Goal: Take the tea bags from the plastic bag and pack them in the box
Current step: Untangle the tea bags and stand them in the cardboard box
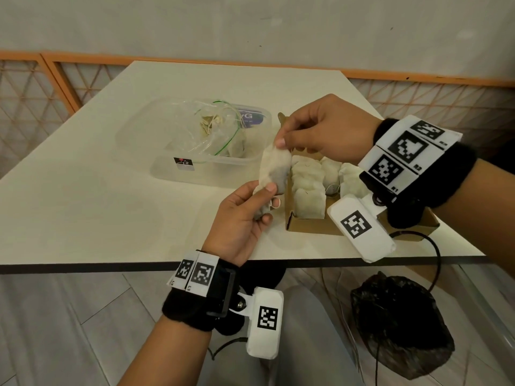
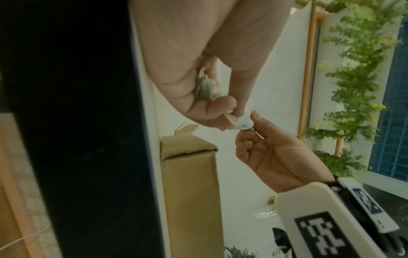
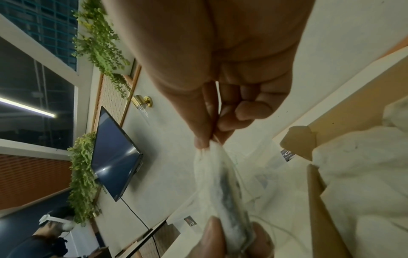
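A white tea bag (image 1: 274,169) hangs in the air between both hands, just left of the box. My right hand (image 1: 281,143) pinches its top edge; my left hand (image 1: 267,196) holds its lower end between thumb and fingers. The right wrist view shows the same tea bag (image 3: 220,183) stretched from my right fingertips (image 3: 202,141) down to the left fingers. The open brown cardboard box (image 1: 312,222) holds several tea bags (image 1: 309,185) standing in rows. The clear plastic bag (image 1: 211,129) with more tea bags lies in a clear plastic tub (image 1: 192,174).
The white table (image 1: 97,196) ends at a dark front edge near me. A black bag (image 1: 401,327) sits on the floor under the table at right, with a black cable (image 1: 434,246) hanging over the edge. An orange lattice railing (image 1: 33,90) runs behind the table.
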A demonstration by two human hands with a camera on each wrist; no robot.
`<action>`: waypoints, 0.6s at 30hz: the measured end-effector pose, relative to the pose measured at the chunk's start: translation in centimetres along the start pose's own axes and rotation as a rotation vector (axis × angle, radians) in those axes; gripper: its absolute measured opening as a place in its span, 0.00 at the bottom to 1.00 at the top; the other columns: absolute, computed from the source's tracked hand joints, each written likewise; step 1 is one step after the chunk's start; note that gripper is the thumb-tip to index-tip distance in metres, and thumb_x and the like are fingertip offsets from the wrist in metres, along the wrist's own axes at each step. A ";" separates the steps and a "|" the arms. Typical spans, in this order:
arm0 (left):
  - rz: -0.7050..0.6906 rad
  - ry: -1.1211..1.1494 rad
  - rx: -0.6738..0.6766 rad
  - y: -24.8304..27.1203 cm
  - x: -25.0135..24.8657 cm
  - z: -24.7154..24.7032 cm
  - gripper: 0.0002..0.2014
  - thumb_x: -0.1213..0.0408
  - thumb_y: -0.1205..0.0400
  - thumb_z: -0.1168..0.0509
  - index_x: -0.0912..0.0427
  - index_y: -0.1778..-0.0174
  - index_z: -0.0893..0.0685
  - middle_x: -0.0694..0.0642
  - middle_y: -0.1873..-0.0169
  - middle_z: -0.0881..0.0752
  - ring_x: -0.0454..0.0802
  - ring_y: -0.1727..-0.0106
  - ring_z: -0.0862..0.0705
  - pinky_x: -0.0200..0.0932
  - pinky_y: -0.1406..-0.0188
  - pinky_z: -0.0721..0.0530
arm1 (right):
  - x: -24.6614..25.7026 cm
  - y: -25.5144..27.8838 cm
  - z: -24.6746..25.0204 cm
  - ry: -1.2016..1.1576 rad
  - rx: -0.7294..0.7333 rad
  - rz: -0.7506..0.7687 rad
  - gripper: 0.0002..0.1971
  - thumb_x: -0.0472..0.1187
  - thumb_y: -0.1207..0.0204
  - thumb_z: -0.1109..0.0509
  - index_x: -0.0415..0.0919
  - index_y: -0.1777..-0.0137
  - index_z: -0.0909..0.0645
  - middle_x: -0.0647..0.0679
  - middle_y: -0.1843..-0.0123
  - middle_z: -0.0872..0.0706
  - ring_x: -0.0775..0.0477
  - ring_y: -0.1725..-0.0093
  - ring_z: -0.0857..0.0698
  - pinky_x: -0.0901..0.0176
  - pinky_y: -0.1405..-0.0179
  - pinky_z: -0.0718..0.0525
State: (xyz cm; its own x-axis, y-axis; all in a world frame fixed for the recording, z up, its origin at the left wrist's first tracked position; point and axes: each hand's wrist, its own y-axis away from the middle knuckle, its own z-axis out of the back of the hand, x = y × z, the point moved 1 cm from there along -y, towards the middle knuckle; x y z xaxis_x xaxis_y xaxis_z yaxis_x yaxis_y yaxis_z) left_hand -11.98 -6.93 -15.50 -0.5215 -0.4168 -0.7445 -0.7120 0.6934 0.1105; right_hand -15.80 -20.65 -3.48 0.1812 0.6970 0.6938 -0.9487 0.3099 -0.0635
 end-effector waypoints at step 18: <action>0.005 -0.037 -0.003 -0.3 0.0 0.2 0.07 0.68 0.30 0.33 0.60 0.58 0.17 0.52 0.69 0.15 0.41 0.71 0.22 0.29 0.79 0.27 | -4.5 1.9 5.2 0.454 0.215 -0.228 0.07 0.47 0.31 0.25 0.45 0.58 0.11 0.52 0.60 0.11 0.55 0.58 0.18 0.64 0.52 0.24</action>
State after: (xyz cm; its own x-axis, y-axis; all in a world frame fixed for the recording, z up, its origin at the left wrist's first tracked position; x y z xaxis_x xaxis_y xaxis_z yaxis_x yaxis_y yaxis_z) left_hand -11.69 -7.03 -15.67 -0.5074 -0.3912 -0.7678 -0.7108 0.6938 0.1163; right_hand -19.76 -26.55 -2.95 0.4369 0.8512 0.2908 -0.8952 0.3798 0.2331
